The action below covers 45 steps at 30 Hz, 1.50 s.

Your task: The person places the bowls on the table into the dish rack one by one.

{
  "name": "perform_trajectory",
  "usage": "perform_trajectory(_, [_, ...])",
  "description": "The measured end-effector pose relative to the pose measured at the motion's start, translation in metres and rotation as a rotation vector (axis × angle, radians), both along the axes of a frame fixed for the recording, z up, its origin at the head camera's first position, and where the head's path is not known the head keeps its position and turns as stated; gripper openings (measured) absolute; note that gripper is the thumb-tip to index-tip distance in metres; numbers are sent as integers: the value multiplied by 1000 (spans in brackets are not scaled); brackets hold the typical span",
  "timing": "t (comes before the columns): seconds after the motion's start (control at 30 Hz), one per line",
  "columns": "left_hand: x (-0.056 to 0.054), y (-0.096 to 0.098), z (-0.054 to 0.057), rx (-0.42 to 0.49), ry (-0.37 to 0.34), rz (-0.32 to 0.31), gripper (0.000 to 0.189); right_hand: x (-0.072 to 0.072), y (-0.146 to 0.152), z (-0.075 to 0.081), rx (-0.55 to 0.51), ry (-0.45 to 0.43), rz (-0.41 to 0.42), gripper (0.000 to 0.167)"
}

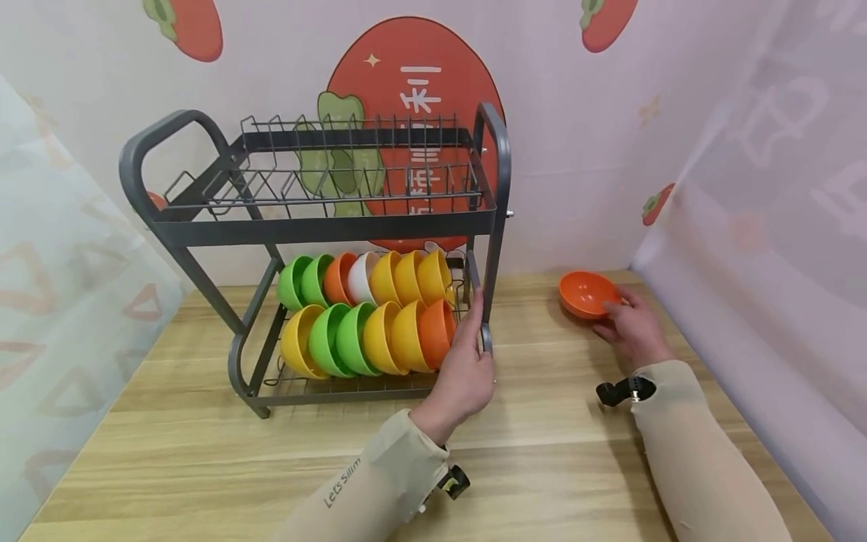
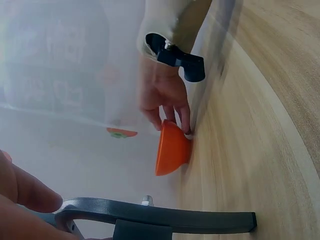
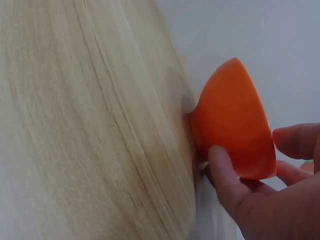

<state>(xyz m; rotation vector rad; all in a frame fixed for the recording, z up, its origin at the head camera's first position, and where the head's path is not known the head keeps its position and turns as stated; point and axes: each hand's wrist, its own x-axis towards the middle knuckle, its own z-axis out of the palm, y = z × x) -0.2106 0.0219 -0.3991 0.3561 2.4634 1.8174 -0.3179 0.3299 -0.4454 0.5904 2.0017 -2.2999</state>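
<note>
At the right, my right hand [image 1: 637,329] holds an orange bowl [image 1: 586,294] by its near side. The right wrist view shows the thumb [image 3: 223,167] against the bowl's outer wall and a fingertip at its rim. The bowl stands upright, its foot close on the wooden table. My left hand [image 1: 463,384] grips the right side frame of a dark two-tier dish rack [image 1: 325,229], one finger pointing up along it. Beside that hand, an orange bowl [image 1: 436,335] ends the front row on the lower tier.
Yellow bowls [image 1: 389,339], green bowls [image 1: 325,342], a white bowl [image 1: 362,278] and another orange bowl [image 1: 339,278] stand tilted in two rows on the lower tier. The upper tier has wire dividers. Printed cloth walls [image 1: 562,150] border the wooden table [image 1: 535,421] at back and sides.
</note>
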Motion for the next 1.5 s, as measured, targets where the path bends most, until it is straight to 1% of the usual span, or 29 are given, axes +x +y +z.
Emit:
perform_trajectory(0.03, [0, 0, 0, 2, -6, 1, 93, -1, 0, -1, -34, -7, -22, 68])
perform_trajectory(0.13, [1, 0, 1, 8, -13, 1, 93, -2, 1, -2, -73, -15, -52, 71])
perform_trajectory(0.2, [1, 0, 1, 10, -15, 3, 94, 0, 0, -2, -60, -16, -49, 71])
perform_trajectory(0.3, [2, 0, 2, 14, -24, 4, 95, 6, 0, 1, -39, -9, -14, 71])
perform_trajectory(0.37, [2, 0, 3, 14, -31, 4, 96, 12, -1, 4, 7, 7, 40, 70])
perform_trajectory(0.5, [2, 1, 5, 18, -57, 1, 99, 29, -6, 17, 20, 67, 176, 67])
perform_trajectory(0.63, [3, 2, 7, 25, -77, -3, 101, 51, -18, 41, -14, 139, 299, 62])
perform_trajectory(0.73, [4, 1, 8, 45, -69, -13, 96, 68, -31, 60, -2, 210, 387, 55])
perform_trajectory(0.83, [10, -2, 11, 45, -56, -24, 88, 85, -45, 74, 31, 285, 470, 48])
perform_trajectory(0.9, [18, -5, 15, 17, -44, -22, 85, 94, -52, 80, 39, 322, 508, 46])
perform_trajectory(0.97, [28, -9, 19, 17, -25, -26, 85, 103, -57, 84, 41, 354, 543, 45])
perform_trajectory(1.0, [33, -12, 22, 31, -16, -34, 84, 107, -59, 85, 39, 366, 559, 45])
perform_trajectory(1.07, [41, -20, 26, 92, -16, -67, 82, 114, -64, 85, 19, 383, 600, 45])
perform_trajectory(1.13, [45, -28, 29, 171, -36, -117, 81, 120, -70, 85, -14, 399, 647, 45])
perform_trajectory(1.23, [46, -40, 33, 271, -99, -193, 79, 127, -79, 84, -86, 411, 707, 46])
perform_trajectory(1.3, [44, -47, 33, 310, -132, -227, 77, 129, -85, 84, -127, 412, 730, 46])
perform_trajectory(1.4, [42, -55, 31, 390, -157, -271, 71, 131, -92, 85, -145, 413, 741, 45])
perform_trajectory(1.5, [40, -61, 29, 454, -176, -297, 68, 133, -99, 84, -139, 417, 743, 45])
